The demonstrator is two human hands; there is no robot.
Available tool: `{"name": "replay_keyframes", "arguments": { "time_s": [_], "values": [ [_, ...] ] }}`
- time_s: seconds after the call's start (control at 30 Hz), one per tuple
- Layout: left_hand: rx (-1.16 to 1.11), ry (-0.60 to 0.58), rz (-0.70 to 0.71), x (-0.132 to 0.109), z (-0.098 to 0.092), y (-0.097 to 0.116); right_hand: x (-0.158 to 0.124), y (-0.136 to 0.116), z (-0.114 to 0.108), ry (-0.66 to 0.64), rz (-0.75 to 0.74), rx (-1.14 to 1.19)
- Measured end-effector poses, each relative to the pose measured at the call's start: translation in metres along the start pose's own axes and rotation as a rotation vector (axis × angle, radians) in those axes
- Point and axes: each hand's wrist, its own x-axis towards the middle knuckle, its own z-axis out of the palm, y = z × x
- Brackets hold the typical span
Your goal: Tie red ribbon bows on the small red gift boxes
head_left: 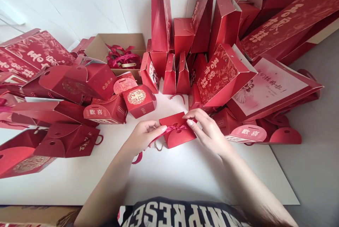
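A small red gift box lies on the white board in front of me. A red ribbon runs across its top. My left hand pinches the ribbon at the box's left side, and a ribbon tail hangs below the hand. My right hand pinches the ribbon at the box's upper right corner. Both hands have their fingers closed on the ribbon.
Red gift boxes and bags crowd the board: folded ones at the left, upright bags at the back, large flat bags at the right. A brown carton holds red ribbons. Grey floor lies to the right.
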Motion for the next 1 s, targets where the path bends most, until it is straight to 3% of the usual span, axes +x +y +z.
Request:
{"name": "replay_keyframes", "arguments": {
  "time_s": [0.33, 0.63, 0.87, 1.0],
  "values": [
    [0.043, -0.066, -0.054, -0.003, 0.002, 0.009, 0.006, 0.0, -0.015, -0.237, 0.327, -0.028],
    [0.028, -0.08, 0.016, -0.001, 0.003, 0.001, 0.017, 0.001, -0.019, -0.302, 0.264, 0.154],
    [0.023, -0.083, 0.131, -0.002, 0.002, -0.001, 0.022, 0.015, -0.008, -0.177, -0.007, 0.008],
    [0.033, -0.078, 0.146, -0.003, 0.002, -0.001, 0.021, 0.015, -0.003, -0.175, -0.027, 0.062]
  ]
}}
